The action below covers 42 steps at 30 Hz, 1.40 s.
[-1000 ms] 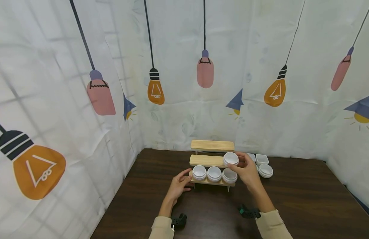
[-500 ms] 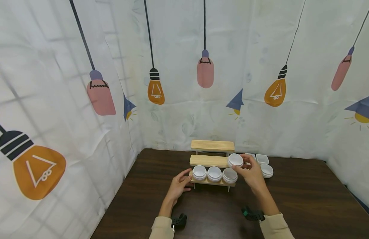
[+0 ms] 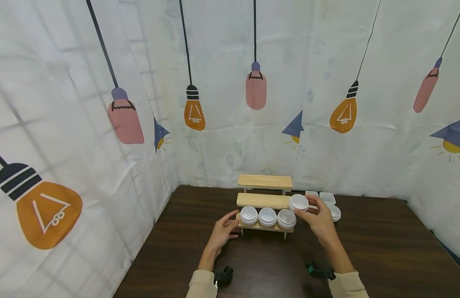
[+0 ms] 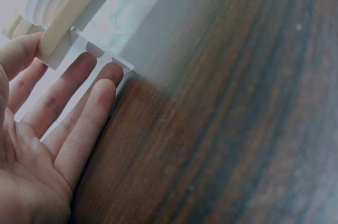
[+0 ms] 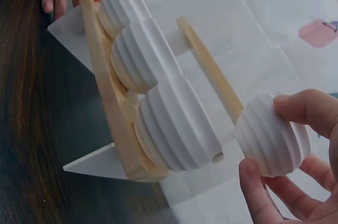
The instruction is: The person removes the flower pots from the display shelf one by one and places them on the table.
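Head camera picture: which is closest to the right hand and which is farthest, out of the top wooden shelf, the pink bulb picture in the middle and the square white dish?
From the right hand:
1. Square white dish, just behind it.
2. Top wooden shelf, behind and to the left.
3. Pink bulb picture, high on the curtain.

White dishes, pale wood, dark table

The ribbed bowl (image 3: 298,202) and the three bowls (image 3: 267,216) on the light wooden rack (image 3: 264,181) were white; the table (image 3: 382,248) was dark brown, and the white curtain (image 3: 230,82) carried orange and pink bulbs.
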### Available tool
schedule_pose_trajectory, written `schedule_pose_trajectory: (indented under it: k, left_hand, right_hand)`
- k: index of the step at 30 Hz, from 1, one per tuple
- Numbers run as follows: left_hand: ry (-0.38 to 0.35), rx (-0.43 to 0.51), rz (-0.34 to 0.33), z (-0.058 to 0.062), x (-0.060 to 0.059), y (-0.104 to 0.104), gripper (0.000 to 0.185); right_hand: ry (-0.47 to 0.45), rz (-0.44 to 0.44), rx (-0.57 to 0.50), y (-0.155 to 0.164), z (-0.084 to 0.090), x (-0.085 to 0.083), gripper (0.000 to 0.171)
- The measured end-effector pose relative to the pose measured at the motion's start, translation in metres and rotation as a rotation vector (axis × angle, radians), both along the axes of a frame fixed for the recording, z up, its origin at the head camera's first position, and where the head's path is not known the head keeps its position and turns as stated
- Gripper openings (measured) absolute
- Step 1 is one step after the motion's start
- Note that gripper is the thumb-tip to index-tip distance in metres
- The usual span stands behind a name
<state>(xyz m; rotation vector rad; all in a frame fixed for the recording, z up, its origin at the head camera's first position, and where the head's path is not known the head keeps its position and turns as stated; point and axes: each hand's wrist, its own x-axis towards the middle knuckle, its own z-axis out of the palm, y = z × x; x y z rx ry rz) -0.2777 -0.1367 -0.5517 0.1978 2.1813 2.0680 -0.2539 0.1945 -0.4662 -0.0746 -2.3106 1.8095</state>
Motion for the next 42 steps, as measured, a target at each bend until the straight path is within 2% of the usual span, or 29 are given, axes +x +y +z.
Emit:
schedule_pose_trajectory:
  k: [17, 25, 42]
  left_hand:
    - [0.008, 0.005, -0.005, -0.001, 0.0, 0.0, 0.049]
    - [0.005, -0.008, -0.005, -0.001, -0.001, -0.001, 0.05]
    - [0.001, 0.001, 0.0, -0.001, -0.002, -0.001, 0.05]
  right_hand:
    - [-0.013, -0.033, -0.005, 0.012, -0.011, 0.008, 0.064]
    - [0.021, -0.032, -0.023, 0.018, -0.018, 0.013, 0.061]
    - [0.02, -0.076, 0.024, 0.035, -0.03, 0.016, 0.061]
